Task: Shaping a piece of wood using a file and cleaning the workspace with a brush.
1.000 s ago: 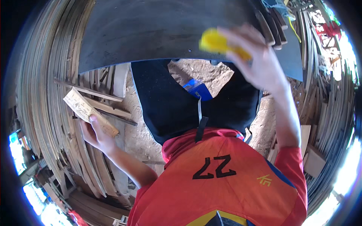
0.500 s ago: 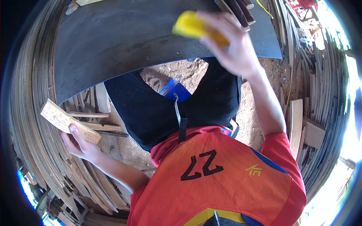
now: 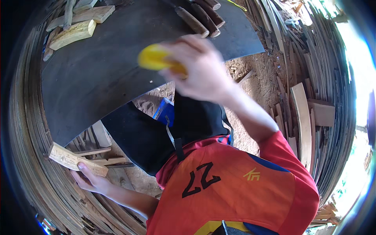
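Observation:
My left hand (image 3: pixel 87 181) grips a short, slightly curved pale wooden block (image 3: pixel 62 154) with markings on it, held beside the lower left edge of a dark flat board (image 3: pixel 90 82). My right hand (image 3: pixel 197 70) is closed on a yellow object (image 3: pixel 152 56), blurred by motion, above the board. Just beyond that hand lie several dark wooden-handled pieces (image 3: pixel 190 21). More light wooden pieces (image 3: pixel 70 35) sit at the board's upper left.
Long stacked wooden strips line both sides (image 3: pixel 23 98) (image 3: pixel 329 66). Loose offcuts (image 3: pixel 301 121) stand at the right. A blue object (image 3: pixel 164 111) shows on the dirt ground (image 3: pixel 258 74) between my legs in black trousers (image 3: pixel 199 117).
The view has swung, showing more wooden pieces at upper left. My right hand with the yellow object has moved left and, in the last half second, lower. My left hand still grips the block.

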`<state>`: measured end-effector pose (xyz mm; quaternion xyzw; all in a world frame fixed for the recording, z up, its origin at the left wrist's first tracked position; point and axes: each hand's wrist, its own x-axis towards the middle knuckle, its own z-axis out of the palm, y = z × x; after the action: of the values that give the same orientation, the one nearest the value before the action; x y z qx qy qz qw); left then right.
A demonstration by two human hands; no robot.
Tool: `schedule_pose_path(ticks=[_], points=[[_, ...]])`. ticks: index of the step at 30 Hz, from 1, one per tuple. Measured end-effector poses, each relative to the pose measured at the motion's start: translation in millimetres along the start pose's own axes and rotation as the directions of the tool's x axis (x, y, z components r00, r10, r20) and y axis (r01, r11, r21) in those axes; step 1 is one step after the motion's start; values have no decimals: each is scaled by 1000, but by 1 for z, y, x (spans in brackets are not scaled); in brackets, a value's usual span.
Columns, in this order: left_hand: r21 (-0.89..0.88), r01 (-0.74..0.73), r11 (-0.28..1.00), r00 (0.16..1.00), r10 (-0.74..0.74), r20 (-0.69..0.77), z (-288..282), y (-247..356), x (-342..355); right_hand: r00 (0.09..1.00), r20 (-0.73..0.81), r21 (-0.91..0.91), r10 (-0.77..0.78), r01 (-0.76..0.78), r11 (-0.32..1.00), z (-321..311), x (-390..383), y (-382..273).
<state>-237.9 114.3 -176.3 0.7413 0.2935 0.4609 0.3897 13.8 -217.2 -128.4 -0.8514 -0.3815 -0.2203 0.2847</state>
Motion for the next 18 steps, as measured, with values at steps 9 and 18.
schedule_pose_path(ticks=[9, 18], points=[[37, -152, 988, 977, 145, 154, 27, 5, 9, 980, -98, -61, 172, -178, 982, 1, -22, 1], [91, 14, 996, 995, -5, -101, -51, 16, 0, 920, 227, 435, -318, 196, 879, 147, 64, -165]])
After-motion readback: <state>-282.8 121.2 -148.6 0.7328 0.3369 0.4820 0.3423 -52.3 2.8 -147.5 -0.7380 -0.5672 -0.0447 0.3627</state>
